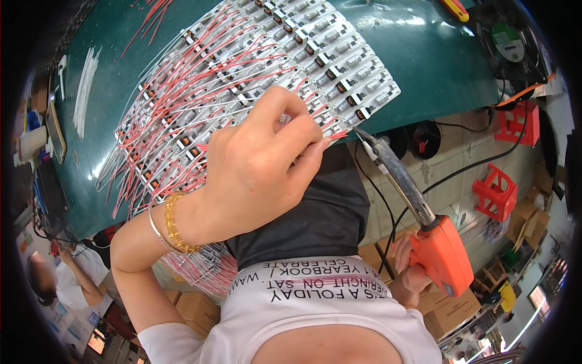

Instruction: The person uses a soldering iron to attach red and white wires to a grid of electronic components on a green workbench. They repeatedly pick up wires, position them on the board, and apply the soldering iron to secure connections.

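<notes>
A wide panel of small metal-and-white circuit modules (348,79) lies on the green table, its rows running diagonally. Many thin red and white wires (200,79) fan across its left and middle rows. My left hand (260,155) is over the panel's near edge, thumb and forefinger pinched on a red wire (338,134). In my right hand (405,264), beyond the table edge, is an orange soldering gun (445,258). Its long metal barrel points up and left, with the dark tip close to the pinched wire; whether they touch I cannot tell.
The green table (436,85) ends just beside the panel. White strands (86,91) and a phone (56,130) lie left. A fan (512,45) stands far right, with red stools (496,191) on the floor. Black cables hang near the gun. Another person (79,276) sits lower left.
</notes>
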### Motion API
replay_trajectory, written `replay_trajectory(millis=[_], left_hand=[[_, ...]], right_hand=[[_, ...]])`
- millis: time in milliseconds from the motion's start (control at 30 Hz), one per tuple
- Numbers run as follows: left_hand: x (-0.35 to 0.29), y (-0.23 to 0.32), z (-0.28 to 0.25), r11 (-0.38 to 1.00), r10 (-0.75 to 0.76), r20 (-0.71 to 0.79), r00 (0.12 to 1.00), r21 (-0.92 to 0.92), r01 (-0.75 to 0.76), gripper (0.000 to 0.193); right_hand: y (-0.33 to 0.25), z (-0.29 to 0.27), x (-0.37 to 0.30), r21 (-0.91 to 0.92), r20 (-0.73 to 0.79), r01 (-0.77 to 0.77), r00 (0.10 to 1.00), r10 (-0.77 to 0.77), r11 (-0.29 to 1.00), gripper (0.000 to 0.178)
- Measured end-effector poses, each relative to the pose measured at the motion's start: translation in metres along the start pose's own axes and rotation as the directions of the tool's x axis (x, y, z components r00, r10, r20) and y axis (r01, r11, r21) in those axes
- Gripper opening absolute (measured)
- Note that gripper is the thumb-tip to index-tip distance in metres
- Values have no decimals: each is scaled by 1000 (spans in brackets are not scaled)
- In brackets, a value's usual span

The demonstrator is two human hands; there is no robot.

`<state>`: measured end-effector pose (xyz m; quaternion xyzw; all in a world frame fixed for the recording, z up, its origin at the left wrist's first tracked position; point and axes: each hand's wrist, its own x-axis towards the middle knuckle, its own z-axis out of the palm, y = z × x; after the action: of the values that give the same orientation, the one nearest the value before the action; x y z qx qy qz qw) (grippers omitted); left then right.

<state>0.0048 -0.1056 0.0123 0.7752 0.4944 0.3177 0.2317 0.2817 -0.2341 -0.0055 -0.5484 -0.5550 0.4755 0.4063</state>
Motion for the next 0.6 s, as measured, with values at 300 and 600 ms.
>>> replay_trajectory(millis=[300,600], left_hand=[[-1,-1,-2,1000,-21,42,999,-8,21,12],[0,1,-4,999,-34,62,998,3,34,12]], right_hand=[[16,-9,-17,-192,-43,-35,999,27,981,68],[5,-2,-1,-83,-3,-12,1000,12,996,67]])
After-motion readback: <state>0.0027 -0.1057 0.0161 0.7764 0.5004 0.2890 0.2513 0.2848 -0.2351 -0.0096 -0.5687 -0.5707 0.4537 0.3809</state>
